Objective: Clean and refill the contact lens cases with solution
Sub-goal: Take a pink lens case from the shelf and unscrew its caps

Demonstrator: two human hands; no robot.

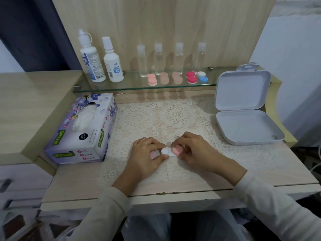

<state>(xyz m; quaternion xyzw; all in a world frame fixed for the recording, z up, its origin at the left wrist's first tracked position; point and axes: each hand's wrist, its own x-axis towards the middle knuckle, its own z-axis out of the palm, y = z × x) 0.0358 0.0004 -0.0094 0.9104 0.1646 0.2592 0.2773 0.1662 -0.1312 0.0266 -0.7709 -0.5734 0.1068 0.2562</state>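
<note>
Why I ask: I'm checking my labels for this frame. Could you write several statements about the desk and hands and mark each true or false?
1. The left hand and right hand both hold one contact lens case over the lace mat. True.
2. The white box at the right is closed. False: its lid stands open.
3. The tissue box lies left of the hands. True.
4. The two solution bottles stand at the right end of the glass shelf. False: they stand at its left end.
5. Four clear bottles stand in a row on the shelf. True.
</note>
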